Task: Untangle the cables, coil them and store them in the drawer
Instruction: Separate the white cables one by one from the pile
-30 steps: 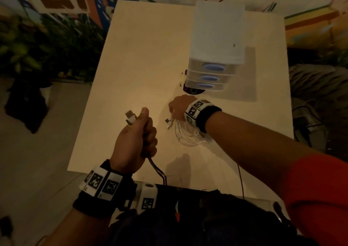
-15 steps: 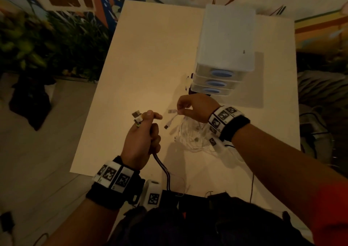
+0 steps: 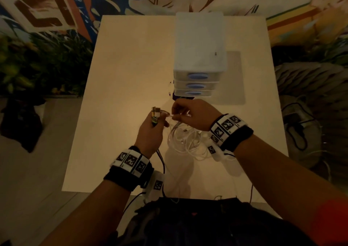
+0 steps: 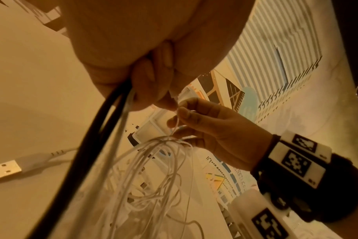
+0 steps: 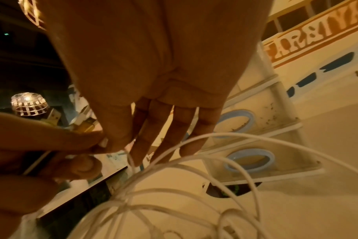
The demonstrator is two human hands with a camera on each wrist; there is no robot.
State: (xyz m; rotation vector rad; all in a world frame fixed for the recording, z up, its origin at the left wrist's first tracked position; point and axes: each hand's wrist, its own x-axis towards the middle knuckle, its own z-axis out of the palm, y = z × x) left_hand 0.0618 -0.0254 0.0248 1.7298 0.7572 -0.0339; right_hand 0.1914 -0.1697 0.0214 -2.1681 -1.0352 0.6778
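A pale square table (image 3: 131, 61) stands against a wall with a multicoloured mural (image 3: 56, 5). Green plants (image 3: 37, 61) flank it. Grey floor (image 3: 33, 170) lies left. Lighting is dim, warm.

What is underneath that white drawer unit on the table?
A dark object pokes out beneath the drawer unit, near its front left corner; the unit covers the rest, so I cannot tell what it is.

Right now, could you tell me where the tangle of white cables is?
In the head view the white cables hang below the right hand, right of the left hand, before the drawer unit.
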